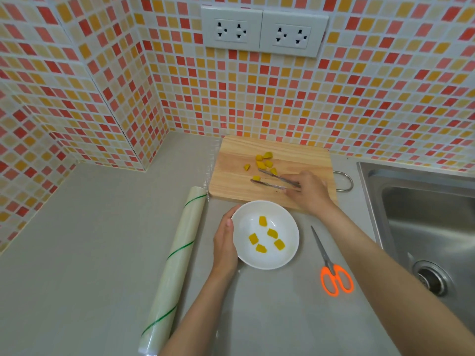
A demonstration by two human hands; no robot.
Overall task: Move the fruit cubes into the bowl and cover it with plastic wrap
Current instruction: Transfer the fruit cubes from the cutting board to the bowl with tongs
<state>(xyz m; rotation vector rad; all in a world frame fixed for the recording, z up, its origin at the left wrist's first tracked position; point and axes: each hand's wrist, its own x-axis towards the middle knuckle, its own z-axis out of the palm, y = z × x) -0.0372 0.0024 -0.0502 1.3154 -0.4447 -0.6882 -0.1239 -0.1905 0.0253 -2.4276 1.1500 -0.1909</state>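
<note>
1. White and round, the bowl sits on the grey counter and serves as the landmark for all that follows.
2. Five yellow-orange fruit cubes lie inside the bowl, spread apart on its bottom.
3. Beyond the bowl, just past its far rim, a wooden cutting board lies flat against the tiled wall, with a metal loop handle on the side toward the sink.
4. More fruit cubes on the board remain there, seven or so, clustered on the part of the board farthest from the bowl.
5. The left hand cups the bowl's left side, fingers curled round the rim and palm against the wall of the bowl.
6. The right hand reaches over the board beyond the bowl and grips a pair of metal tongs.
7. The tongs' two arms stand apart, tips pointing toward the cubes on the board; one cube lies just at the nearer tip, and I cannot tell whether it is touched.
8. Left of the bowl, past the left hand, a roll of plastic wrap with green stripes lies on the counter, running from the board's near left corner toward the viewer.
9. Right of the bowl, scissors with orange handles lie closed on the counter, blades pointing away from the viewer.
10. Farther right of the bowl, beyond the scissors, a steel sink is set into the counter.
</note>
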